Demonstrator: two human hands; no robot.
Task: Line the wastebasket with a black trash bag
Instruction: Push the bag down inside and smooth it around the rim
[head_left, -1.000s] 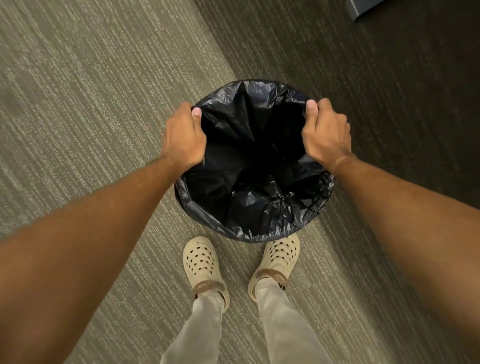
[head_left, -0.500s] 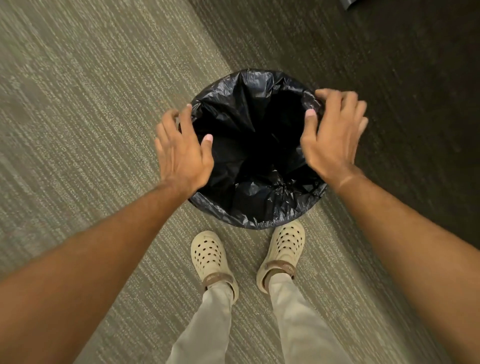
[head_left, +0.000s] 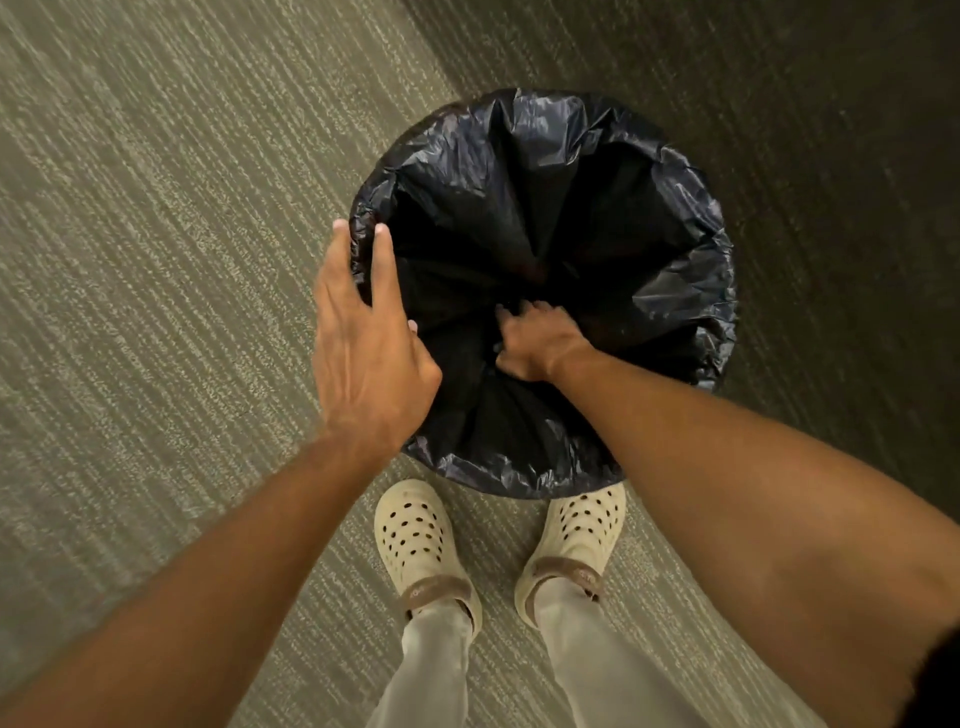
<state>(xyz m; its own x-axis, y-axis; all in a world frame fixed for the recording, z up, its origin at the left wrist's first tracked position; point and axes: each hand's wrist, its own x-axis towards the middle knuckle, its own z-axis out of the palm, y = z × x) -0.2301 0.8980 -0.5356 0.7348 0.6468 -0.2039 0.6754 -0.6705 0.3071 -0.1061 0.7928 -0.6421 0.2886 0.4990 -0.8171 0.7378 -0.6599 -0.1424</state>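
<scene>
The black trash bag (head_left: 670, 249) sits in the round wastebasket on the carpet, its edge folded out over the rim all the way round. The bag hides the basket itself. My left hand (head_left: 369, 358) is at the left rim, with the plastic edge pinched between thumb and fingers. My right hand (head_left: 535, 338) reaches down inside the bag and presses the plastic toward the bottom. Its fingers are bent and their tips sink into dark folds.
The basket stands on grey striped carpet (head_left: 156, 260), with a darker strip of carpet (head_left: 831, 156) to the right. My feet in cream clogs (head_left: 415, 545) stand just in front of the basket, toes close to its near edge.
Both hands hovered open at the rim half a second ago. My right hand has since gone down inside the bag, and my left hand has closed on the left rim.
</scene>
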